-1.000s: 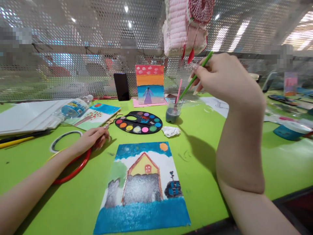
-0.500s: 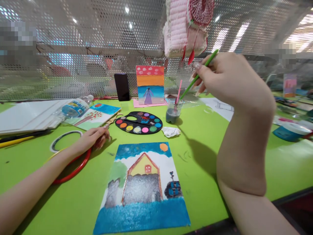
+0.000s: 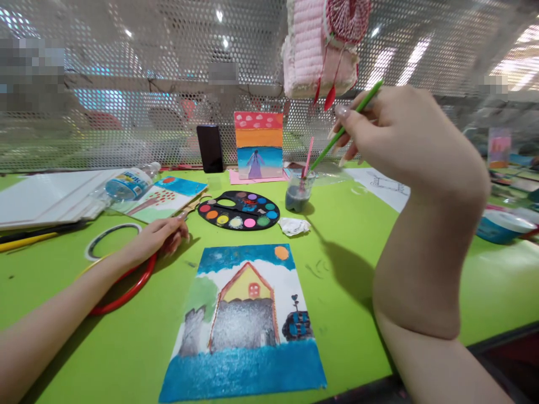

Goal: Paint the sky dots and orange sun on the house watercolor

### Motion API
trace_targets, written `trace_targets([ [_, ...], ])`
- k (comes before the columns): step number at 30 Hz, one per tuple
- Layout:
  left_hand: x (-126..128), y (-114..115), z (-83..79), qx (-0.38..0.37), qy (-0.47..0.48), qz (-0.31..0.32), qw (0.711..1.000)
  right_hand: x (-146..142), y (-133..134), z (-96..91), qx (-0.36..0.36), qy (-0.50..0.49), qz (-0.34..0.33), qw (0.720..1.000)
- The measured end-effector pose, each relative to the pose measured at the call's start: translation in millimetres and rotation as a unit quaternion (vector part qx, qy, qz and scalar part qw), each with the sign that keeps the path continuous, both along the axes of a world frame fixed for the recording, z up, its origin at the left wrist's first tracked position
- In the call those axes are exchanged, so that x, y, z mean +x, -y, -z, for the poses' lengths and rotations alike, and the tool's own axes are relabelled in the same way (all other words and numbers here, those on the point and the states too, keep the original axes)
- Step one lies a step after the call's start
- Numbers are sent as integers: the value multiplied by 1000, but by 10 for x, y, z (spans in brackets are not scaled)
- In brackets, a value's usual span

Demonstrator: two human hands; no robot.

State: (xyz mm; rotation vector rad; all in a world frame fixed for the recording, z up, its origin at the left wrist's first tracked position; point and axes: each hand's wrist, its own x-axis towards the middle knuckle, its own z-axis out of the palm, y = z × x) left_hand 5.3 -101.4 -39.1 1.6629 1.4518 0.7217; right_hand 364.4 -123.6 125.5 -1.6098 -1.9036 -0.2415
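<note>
- right hand (image 3: 404, 134) pinching a slim green paintbrush (image 3: 330, 147) up in the air
- left hand (image 3: 158, 238) curled, can't tell if it's gripping anything
- house painting (image 3: 244, 336) looks sparkly, blue and gray

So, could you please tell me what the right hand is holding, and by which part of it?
The right hand holds a green paintbrush by the middle of its handle, between thumb and fingers.

Perforated metal screen (image 3: 126, 132) runs behind a lime-green table (image 3: 497, 286), blurred shapes showing through its holes. Long strip lights (image 3: 516, 73) glow upper right, with small round ceiling lights (image 3: 219, 15) above the screen. Dark floor (image 3: 505, 373) shows past the table's near edge.
</note>
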Motion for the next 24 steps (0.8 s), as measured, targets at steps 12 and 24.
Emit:
trace_targets([
  [12,23,6,-13,-6,2,-9,1000,-33,101,-5,8,48,14,999],
  [24,-31,-39,57,5,14,8,1000,-69,216,-29,4,91,23,996],
])
